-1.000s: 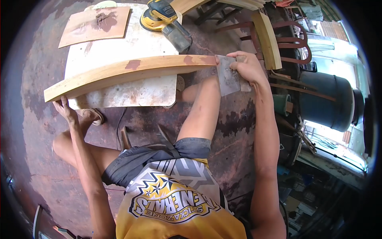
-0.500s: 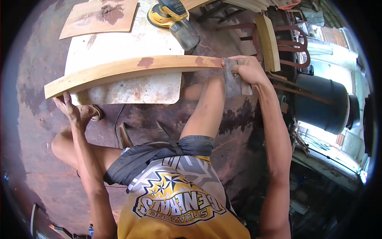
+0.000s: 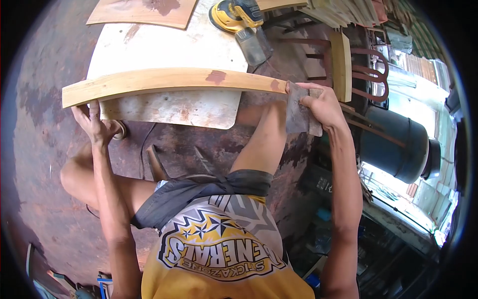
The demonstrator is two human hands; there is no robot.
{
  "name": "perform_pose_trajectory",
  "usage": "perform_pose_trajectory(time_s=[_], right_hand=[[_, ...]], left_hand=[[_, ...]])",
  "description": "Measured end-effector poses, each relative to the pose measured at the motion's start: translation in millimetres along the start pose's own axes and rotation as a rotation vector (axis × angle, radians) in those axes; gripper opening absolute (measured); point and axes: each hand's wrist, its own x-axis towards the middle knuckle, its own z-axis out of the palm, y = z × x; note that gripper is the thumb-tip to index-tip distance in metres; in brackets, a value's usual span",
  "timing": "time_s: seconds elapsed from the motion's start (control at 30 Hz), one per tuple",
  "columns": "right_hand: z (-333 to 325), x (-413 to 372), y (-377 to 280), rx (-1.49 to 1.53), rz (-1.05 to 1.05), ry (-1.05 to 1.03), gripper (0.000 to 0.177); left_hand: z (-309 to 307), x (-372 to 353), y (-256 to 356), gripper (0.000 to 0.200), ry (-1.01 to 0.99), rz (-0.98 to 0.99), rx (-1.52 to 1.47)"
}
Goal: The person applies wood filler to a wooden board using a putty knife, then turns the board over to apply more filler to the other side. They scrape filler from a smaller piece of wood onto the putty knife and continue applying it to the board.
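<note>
A curved wooden piece [image 3: 164, 79] spans the space before me, with reddish-brown filler patches toward its right end. My left hand [image 3: 94, 122] holds it from below near the left end, the fingers partly hidden behind the wood. At the opposite end, my right hand [image 3: 321, 105] grips a putty knife [image 3: 297, 108] with a wide grey metal blade and a wooden-looking back edge. Some fingertips of that hand reach past the blade to the wood's tip.
Under the wood lies a worn white board [image 3: 164, 47]. On it are a filler-smeared wooden panel [image 3: 144, 14] and a yellow-black sander [image 3: 234, 17]. To the right stand a reddish chair frame [image 3: 368, 74], a wooden plank [image 3: 340, 67] and a dark blue drum [image 3: 396, 142].
The wooden piece's left end is higher in view, and its right end has shifted slightly right and down. My right hand with the putty knife has shifted the same way. The camera view has turned slightly.
</note>
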Motion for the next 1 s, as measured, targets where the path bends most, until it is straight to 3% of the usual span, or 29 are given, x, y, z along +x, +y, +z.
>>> perform_pose_trajectory(time_s=[0.07,0.23,0.43,0.67,0.8,0.87,1.0], right_hand=[[4,-5,-5,0.143,-0.017,-0.027,0.04],[33,-16,-40,0.111,-0.074,-0.071,0.04],[69,-23,-78,0.162,-0.148,-0.092,0.036],[107,-23,-100,-0.156,-0.366,-0.029,0.028],[127,-39,-126,-0.156,-0.371,-0.031,0.026],[143,-50,-144,-0.184,-0.498,-0.103,0.028],[149,-83,-147,-0.138,-0.417,-0.284,0.031]], left_hand=[[-3,-2,-1,0.058,-0.022,-0.008,0.052],[-3,-2,-10,0.059,-0.037,-0.008,-0.064],[-3,-1,-11,0.058,-0.032,0.039,0.013],[-9,-3,-16,0.058,-0.059,0.026,0.071],[-11,-4,-18,0.06,-0.073,0.049,0.077],[-11,-4,-19,0.062,-0.09,0.052,0.061],[-10,-2,-15,0.064,-0.084,0.034,0.006]])
